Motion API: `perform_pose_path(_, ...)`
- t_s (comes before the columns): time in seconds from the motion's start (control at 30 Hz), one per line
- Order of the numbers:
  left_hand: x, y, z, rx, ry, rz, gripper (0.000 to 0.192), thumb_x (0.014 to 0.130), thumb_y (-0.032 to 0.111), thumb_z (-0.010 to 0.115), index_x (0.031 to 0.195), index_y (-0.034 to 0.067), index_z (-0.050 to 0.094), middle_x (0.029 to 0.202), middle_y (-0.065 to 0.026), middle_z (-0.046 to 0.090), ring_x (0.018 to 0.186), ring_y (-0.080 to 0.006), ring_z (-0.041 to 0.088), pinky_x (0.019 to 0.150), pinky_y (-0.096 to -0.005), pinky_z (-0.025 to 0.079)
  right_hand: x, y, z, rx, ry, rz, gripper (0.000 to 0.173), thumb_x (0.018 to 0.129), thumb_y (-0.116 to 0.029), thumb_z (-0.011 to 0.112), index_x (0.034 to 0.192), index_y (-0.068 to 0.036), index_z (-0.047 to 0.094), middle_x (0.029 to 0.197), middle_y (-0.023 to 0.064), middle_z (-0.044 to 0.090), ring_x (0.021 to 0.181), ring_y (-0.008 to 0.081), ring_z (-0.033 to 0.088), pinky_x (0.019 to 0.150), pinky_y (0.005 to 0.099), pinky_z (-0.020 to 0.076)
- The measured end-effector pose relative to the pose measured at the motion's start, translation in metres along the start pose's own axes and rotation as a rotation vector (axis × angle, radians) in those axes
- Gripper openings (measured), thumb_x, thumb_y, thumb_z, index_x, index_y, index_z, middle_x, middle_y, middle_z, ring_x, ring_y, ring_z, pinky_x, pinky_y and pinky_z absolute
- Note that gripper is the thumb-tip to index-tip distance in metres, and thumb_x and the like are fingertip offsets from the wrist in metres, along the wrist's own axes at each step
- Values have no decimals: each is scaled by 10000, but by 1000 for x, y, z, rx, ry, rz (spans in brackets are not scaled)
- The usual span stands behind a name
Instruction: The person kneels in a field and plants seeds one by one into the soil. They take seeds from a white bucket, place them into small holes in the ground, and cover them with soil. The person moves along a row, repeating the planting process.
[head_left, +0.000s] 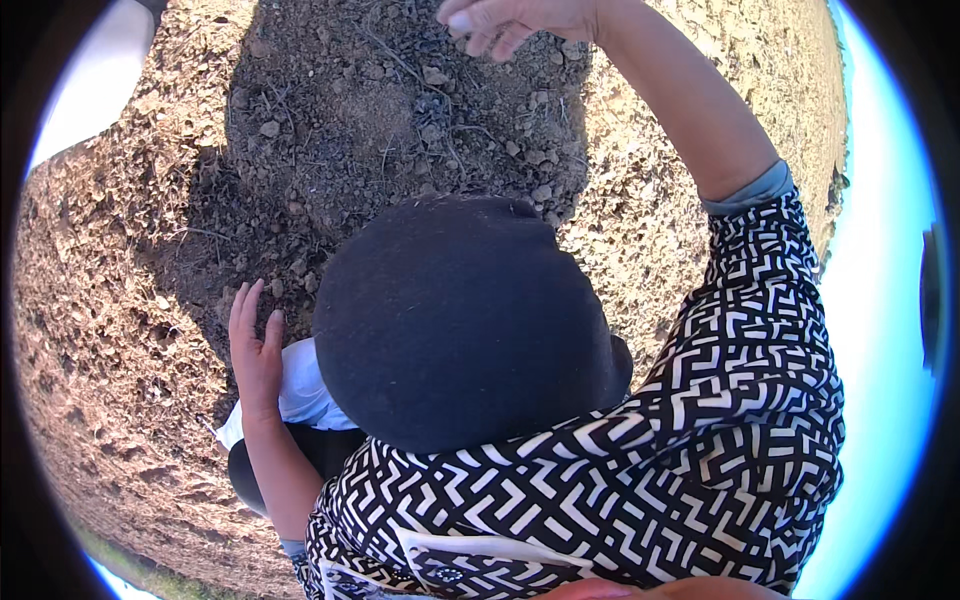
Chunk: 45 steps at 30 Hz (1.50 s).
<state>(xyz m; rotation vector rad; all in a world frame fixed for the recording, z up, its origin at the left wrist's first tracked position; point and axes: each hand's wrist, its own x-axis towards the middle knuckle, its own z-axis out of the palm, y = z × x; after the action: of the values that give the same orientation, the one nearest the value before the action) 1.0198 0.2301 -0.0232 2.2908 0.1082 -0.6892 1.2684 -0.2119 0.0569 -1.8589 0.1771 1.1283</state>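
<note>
My left hand (257, 360) is raised at the left of the view, beside a white cloth (306, 386) near my leg. Its fingers are apart and nothing shows in it. My right hand (517, 22) reaches out at the top edge, above shaded soil (337, 112), and is partly cut off by the frame. Its fingers are spread and no held thing shows. Between the hands, my bent knee in dark cloth (465, 322) fills the middle. A black-and-white patterned shirt (585, 487) covers my torso and right upper arm.
Dry clods, leaf litter (97, 300) and thin stalks cover the ground. A large white object (97, 82), cut off by the frame, is at the upper left. Sunlit field stretches away at the right, with bright sky beyond it.
</note>
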Motion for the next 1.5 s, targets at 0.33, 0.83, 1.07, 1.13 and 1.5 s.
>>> perform_pose_path(0.33,-4,-27,8,125,26,63,361,946,165,560,1299,93,563,1424,-132,461,1365,-305,356,1122,-422,280,-81,212,77,-173,615,90,184,848,-111,645,1005,-28,693,893,83,702,742,148,646,692,271,539)
perform_pose_path(0.83,-20,1,1,-452,194,-168,347,990,181,487,1291,14,518,1298,-167,527,1232,-260,495,1030,-386,431,-154,281,133,-565,261,408,352,858,13,584,1185,-99,647,1190,139,635,1064,284,613,968,354,484)
perform_pose_path(1.07,-27,-31,-6,-109,82,-108,389,982,226,496,1298,0,520,1305,-189,532,1228,-292,496,1039,-398,404,-157,334,181,-687,679,-72,335,797,-7,602,1114,-112,583,979,131,535,873,326,575,742,382,515)
perform_pose_path(1.13,-25,-38,-7,-66,65,-99,402,980,238,498,1300,-4,520,1307,-195,533,1228,-301,496,1042,-401,396,-153,334,178,-836,583,-20,339,780,-16,587,1108,-97,558,924,127,513,846,310,571,704,381,510)
perform_pose_path(1.5,-23,-60,-17,18,63,-69,441,973,272,498,1300,-24,530,1295,-220,555,1203,-336,515,1041,-413,379,-155,332,151,-823,441,11,174,776,-19,549,940,-50,502,867,130,481,778,280,572,641,381,510)
